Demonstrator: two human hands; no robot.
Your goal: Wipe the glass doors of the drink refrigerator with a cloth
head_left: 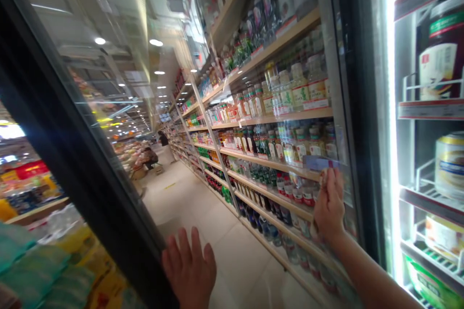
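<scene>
Black door frame (74, 154) slanting toward 11 o'clock, left hand (190, 268) nearer, spread, gripping nothing; right hand (329, 205): I can't tell.

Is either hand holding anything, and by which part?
Left hand: open, nothing visibly held, overlapping the dark door frame. Right hand: raised at the glass, palm side hidden; whether it holds anything cannot be told.

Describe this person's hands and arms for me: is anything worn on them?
The left hand and right hand are both ungloved, with no ring visible. The right forearm is bare, showing no sleeve, watch or bracelet. The left forearm is out of frame, and blur hides any fine markings.
</scene>
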